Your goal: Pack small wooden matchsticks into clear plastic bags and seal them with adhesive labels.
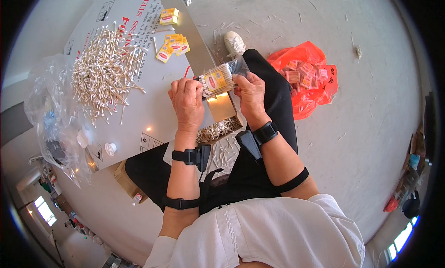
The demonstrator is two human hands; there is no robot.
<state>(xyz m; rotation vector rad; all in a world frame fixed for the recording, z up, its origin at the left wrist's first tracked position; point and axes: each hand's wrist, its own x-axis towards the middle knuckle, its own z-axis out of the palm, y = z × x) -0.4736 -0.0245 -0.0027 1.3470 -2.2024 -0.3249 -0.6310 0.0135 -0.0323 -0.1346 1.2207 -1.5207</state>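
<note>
Between my two hands is a clear plastic pack of cotton swabs [216, 81] with a yellow and red label card facing up. My left hand [187, 101] is closed on its left end, where the swab tips show. At the other end, my right hand [250, 94] pinches the loose plastic of the bag. Below the pack, an open cardboard box [221, 108] holds many loose swabs [218, 130]. A big heap of loose cotton swabs [104, 66] covers the table's left part. Several yellow label cards [172, 48] lie fanned out, with a stack of the same cards [169, 16] behind them.
The heap and cards rest on the grey, printed table top [134, 106]. Clear plastic bags [53, 108] hang over its left side, near a small white cap [110, 149]. On the floor at right lies an open red bag [303, 103] with several filled packs. Stray swabs litter the floor.
</note>
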